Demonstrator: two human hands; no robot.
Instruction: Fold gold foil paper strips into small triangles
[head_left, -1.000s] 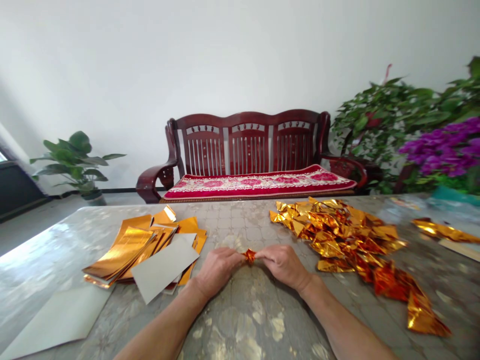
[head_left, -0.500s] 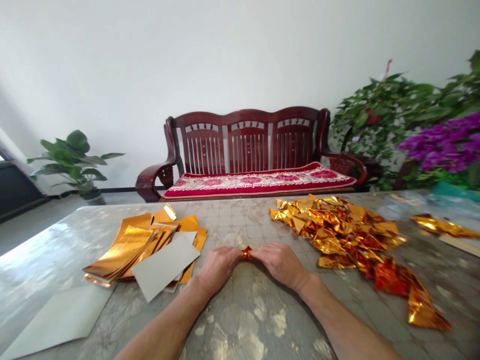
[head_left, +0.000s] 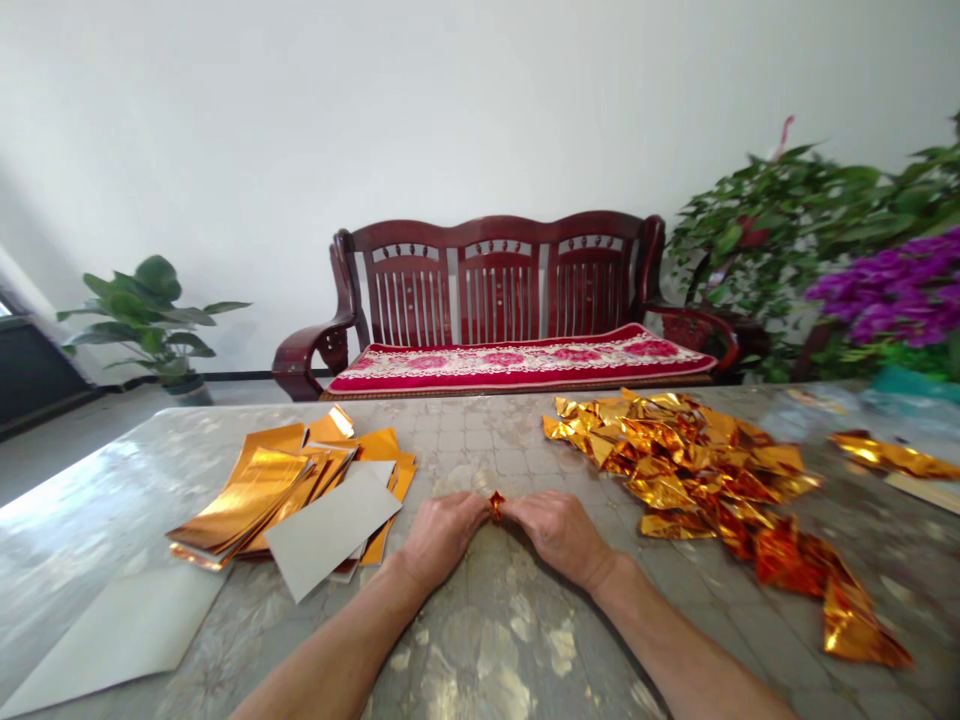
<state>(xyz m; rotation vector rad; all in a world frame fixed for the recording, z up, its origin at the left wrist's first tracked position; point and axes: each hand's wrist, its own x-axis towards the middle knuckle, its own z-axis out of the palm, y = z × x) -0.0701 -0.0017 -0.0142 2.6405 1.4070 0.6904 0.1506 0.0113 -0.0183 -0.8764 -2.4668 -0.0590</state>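
Between my two hands, a small folded piece of gold foil paper shows just above the table. My left hand pinches its left end, and my right hand pinches the right end. Most of the piece is hidden by my fingers. Left of my hands lies a loose stack of flat gold foil sheets, with a pale sheet face down on top. To the right spreads a heap of folded gold foil pieces, trailing toward the near right.
The patterned table carries another pale sheet at the near left. Clear plastic wrapping and a gold foil strip lie at the far right. Beyond stand a wooden bench, a potted plant and purple flowers.
The foil piece between my fingers looks narrower and taller, its visible part now more closed up. Both hands stay nearly in place, and the view has shifted slightly.
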